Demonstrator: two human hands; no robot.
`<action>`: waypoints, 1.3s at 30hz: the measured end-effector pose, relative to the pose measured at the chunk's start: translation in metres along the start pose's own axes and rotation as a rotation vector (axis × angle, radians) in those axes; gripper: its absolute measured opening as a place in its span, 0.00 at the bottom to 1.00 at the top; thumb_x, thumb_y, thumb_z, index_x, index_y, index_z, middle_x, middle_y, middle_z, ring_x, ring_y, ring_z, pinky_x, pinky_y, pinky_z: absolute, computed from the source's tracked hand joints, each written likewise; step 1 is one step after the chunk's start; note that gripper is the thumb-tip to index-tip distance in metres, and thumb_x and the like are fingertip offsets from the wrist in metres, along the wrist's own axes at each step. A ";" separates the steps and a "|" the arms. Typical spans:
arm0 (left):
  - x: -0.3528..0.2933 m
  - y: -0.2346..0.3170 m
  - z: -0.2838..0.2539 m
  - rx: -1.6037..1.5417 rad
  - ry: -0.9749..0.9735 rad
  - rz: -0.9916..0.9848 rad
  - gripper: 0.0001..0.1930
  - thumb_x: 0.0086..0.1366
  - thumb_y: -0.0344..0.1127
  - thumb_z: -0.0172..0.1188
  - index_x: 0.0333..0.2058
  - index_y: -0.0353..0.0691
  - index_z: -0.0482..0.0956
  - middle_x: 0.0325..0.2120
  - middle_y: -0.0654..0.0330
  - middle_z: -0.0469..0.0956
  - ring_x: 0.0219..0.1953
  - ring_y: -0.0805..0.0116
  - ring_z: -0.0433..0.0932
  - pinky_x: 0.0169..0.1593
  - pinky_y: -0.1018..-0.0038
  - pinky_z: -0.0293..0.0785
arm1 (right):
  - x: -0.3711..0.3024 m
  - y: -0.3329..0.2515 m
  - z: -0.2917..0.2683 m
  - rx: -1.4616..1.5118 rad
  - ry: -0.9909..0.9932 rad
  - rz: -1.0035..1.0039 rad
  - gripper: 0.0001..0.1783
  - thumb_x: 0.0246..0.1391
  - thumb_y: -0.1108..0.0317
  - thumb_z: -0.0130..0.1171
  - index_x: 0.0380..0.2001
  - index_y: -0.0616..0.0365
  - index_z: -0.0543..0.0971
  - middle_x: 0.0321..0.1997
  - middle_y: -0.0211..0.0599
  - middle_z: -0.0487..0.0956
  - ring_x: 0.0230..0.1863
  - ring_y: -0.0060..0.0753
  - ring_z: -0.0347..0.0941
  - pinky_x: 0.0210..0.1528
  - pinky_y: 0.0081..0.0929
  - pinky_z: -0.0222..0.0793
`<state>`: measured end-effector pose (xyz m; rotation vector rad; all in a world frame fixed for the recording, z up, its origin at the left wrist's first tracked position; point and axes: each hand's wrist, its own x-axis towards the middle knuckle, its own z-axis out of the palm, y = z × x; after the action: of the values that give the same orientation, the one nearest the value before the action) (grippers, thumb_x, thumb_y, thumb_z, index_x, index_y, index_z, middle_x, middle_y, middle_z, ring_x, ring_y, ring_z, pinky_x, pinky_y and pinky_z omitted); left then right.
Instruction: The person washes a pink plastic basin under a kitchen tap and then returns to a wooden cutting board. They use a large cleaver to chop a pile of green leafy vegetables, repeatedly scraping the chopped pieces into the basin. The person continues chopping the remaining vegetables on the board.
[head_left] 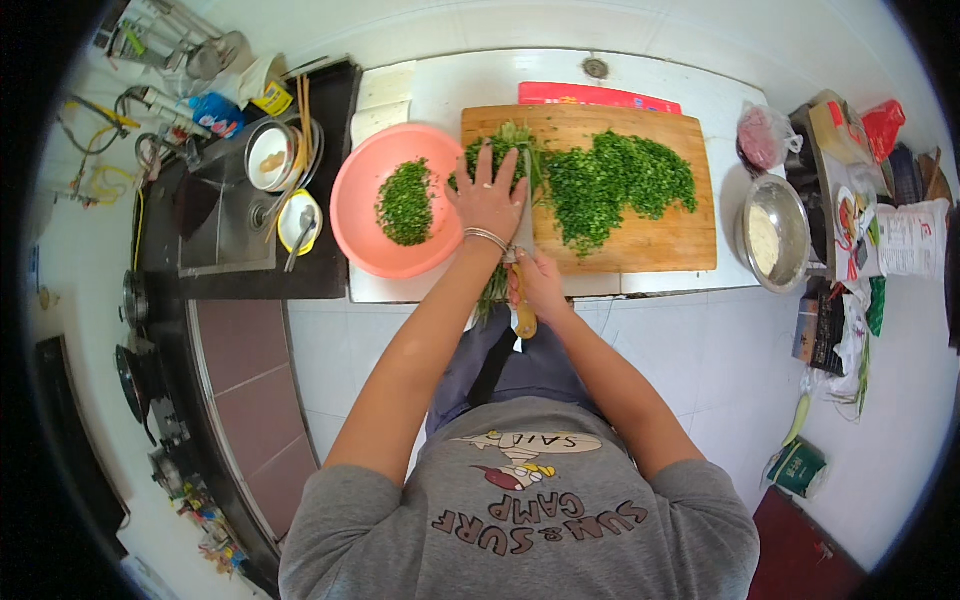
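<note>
My left hand (pixel 490 205), fingers spread, lies flat over a bunch of long green stalks (pixel 515 137) at the left end of the wooden cutting board (pixel 640 248). In my right hand (pixel 541 287) is a kitchen knife (pixel 525 318), gripped by its yellowish handle. Its blade stands just right of my left fingers, pointing away from me. To the right of the blade, finely chopped greens (pixel 620 185) are heaped on the board. More stalk ends hang past the board's near edge, below my left wrist. Left of the board, a pink basin (pixel 345 215) contains more chopped greens (pixel 405 205).
A steel bowl (pixel 797 240) of pale food and a bagged pinkish lump (pixel 763 135) stand right of the board. Behind the board lies a red flat packet (pixel 600 95). At left are a sink (pixel 215 250), stacked bowls with chopsticks (pixel 303 120), and a small bowl with a spoon (pixel 297 222).
</note>
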<state>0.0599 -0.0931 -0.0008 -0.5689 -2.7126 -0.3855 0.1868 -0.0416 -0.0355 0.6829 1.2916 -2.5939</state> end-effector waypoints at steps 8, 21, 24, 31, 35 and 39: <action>-0.012 -0.133 0.007 0.065 -0.100 -0.275 0.23 0.57 0.53 0.56 0.52 0.61 0.70 0.55 0.59 0.63 0.57 0.51 0.59 0.54 0.46 0.56 | 0.054 0.035 0.091 -0.248 -0.060 0.082 0.13 0.58 0.62 0.44 0.25 0.60 0.69 0.13 0.30 0.65 0.09 0.24 0.62 0.10 0.25 0.61; -0.042 -0.233 0.040 -0.499 -0.350 -0.350 0.15 0.64 0.40 0.50 0.45 0.42 0.77 0.43 0.52 0.76 0.47 0.53 0.73 0.51 0.62 0.68 | 0.081 0.028 0.107 -0.812 0.160 0.065 0.20 0.59 0.62 0.40 0.23 0.68 0.72 0.11 0.48 0.72 0.10 0.40 0.72 0.17 0.35 0.71; -0.046 -0.233 0.043 -0.483 -0.326 -0.284 0.15 0.64 0.40 0.50 0.44 0.41 0.77 0.42 0.51 0.76 0.45 0.52 0.74 0.49 0.62 0.70 | 0.077 0.026 0.110 -0.863 0.138 0.010 0.19 0.59 0.62 0.41 0.25 0.68 0.70 0.13 0.48 0.71 0.12 0.41 0.72 0.17 0.37 0.70; -0.041 -0.232 0.044 -0.444 -0.280 -0.189 0.15 0.64 0.39 0.50 0.46 0.40 0.75 0.49 0.48 0.71 0.51 0.51 0.70 0.54 0.63 0.66 | 0.064 0.024 0.107 -1.348 0.255 -0.363 0.18 0.58 0.61 0.43 0.24 0.66 0.73 0.22 0.58 0.76 0.26 0.58 0.74 0.30 0.48 0.71; -0.035 -0.235 0.043 -0.514 -0.235 -0.227 0.16 0.65 0.39 0.49 0.48 0.39 0.73 0.49 0.47 0.71 0.53 0.50 0.68 0.56 0.63 0.63 | 0.069 0.025 0.098 -1.188 0.190 -0.325 0.18 0.58 0.61 0.43 0.25 0.66 0.71 0.18 0.52 0.74 0.21 0.49 0.74 0.25 0.41 0.71; -0.033 -0.221 0.035 -0.508 -0.260 -0.106 0.22 0.67 0.44 0.44 0.56 0.42 0.65 0.56 0.48 0.64 0.59 0.51 0.61 0.60 0.57 0.57 | 0.069 0.019 0.100 -0.621 0.093 0.045 0.19 0.59 0.60 0.41 0.25 0.67 0.69 0.14 0.45 0.71 0.13 0.41 0.71 0.16 0.38 0.68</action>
<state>-0.0159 -0.2882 -0.0873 -0.6409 -2.8994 -1.1190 0.0993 -0.1286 -0.0291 0.6953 1.9418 -1.9604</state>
